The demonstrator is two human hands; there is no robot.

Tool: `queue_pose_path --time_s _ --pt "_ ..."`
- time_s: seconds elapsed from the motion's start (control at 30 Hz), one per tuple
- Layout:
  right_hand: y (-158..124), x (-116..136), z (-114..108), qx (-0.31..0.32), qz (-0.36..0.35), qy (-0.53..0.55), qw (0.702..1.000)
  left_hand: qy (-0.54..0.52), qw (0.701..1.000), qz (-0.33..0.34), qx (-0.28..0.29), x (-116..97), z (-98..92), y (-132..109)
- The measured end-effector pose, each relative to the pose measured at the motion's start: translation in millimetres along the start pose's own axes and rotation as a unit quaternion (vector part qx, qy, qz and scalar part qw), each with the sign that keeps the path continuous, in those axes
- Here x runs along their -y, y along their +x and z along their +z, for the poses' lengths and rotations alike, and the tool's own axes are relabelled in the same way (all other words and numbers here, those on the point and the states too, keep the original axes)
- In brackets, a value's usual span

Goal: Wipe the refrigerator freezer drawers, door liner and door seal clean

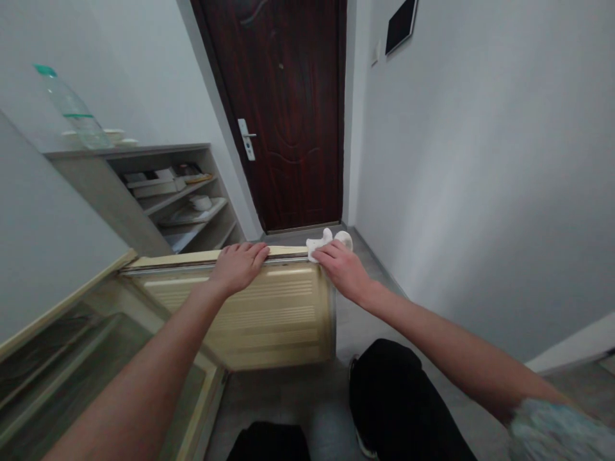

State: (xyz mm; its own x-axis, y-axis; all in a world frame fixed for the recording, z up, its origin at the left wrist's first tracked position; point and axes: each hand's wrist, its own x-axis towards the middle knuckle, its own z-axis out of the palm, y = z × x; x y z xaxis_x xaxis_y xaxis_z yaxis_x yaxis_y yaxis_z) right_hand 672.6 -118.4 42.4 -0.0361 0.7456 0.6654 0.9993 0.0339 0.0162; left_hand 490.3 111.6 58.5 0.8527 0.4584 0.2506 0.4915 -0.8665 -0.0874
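Cream plastic fridge door [269, 320] stands open at 12 o'clock. The left hand [239, 264] lies flat on its top edge, fingers together, not clamped. At 1 o'clock the right hand [342, 269] presses a white cloth [323, 244] onto the edge's far end. Bracing left and wiping with even pressure seems best. A shelf unit [158, 192] stands at 10 o'clock, and the person's knee [394, 384] crowds 5 o'clock.

Head-worn view, forward and downward.

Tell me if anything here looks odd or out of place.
Only the fridge door stands open, its inner panel yellowed; left hand rests on its top edge, right hand presses a white cloth there.
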Motion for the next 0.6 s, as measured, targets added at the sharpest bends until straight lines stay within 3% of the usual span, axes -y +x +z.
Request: queue_pose_path --time_s 0.13,0.2,0.43,0.6 --pt "30 27 15 0.065 -0.089 -0.040 0.993 -0.005 1.000 -0.005 -0.010 -1 0.1 0" --pt "38 31 16 0.072 -0.091 -0.042 0.992 -0.006 1.000 -0.005 -0.013 -2 -0.5 -1" --pt "11 4 -4 0.043 -0.080 -0.053 0.994 -0.052 0.998 0.000 -0.047 -6 -0.6 -4" --pt "37 8 8 0.071 -0.089 0.051 0.992 -0.139 0.978 -0.053 -0.146 -18 -2.4 -17"
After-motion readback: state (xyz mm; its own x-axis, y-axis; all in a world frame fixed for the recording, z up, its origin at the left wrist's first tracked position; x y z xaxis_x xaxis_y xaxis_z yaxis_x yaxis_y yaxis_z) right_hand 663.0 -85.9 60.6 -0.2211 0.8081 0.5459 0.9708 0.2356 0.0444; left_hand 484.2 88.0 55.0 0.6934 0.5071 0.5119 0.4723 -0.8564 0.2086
